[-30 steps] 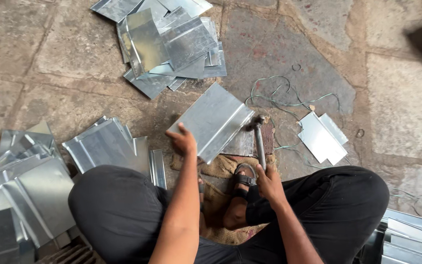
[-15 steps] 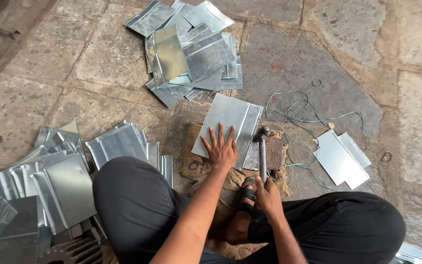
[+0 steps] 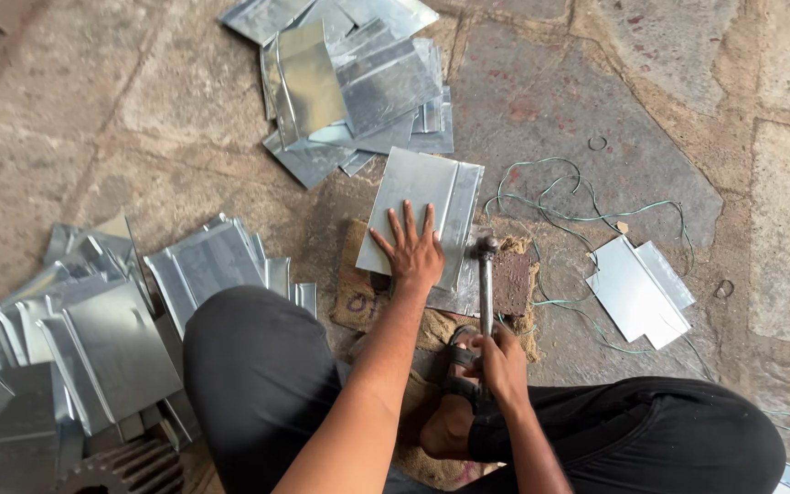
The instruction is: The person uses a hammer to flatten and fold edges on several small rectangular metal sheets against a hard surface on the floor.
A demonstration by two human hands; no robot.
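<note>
A folded grey sheet-metal piece (image 3: 427,192) lies flat on a brown sack over the stone floor, in front of my knees. My left hand (image 3: 411,249) presses down on its near part with fingers spread. My right hand (image 3: 497,364) grips the handle of a metal hammer (image 3: 485,274). The hammer head rests at the sheet's right edge, next to a dark rusty block (image 3: 510,282).
A heap of bent metal sheets (image 3: 358,78) lies farther out, another pile (image 3: 93,320) at my left knee, two flat pieces (image 3: 637,291) to the right. Thin green wire (image 3: 578,220) loops over the floor. My sandalled foot (image 3: 450,402) rests on the sack (image 3: 358,302).
The sheet has gone from tilted up on one edge to lying flat. My left hand moved from its lower edge onto its surface. The hammer stayed at the sheet's right side.
</note>
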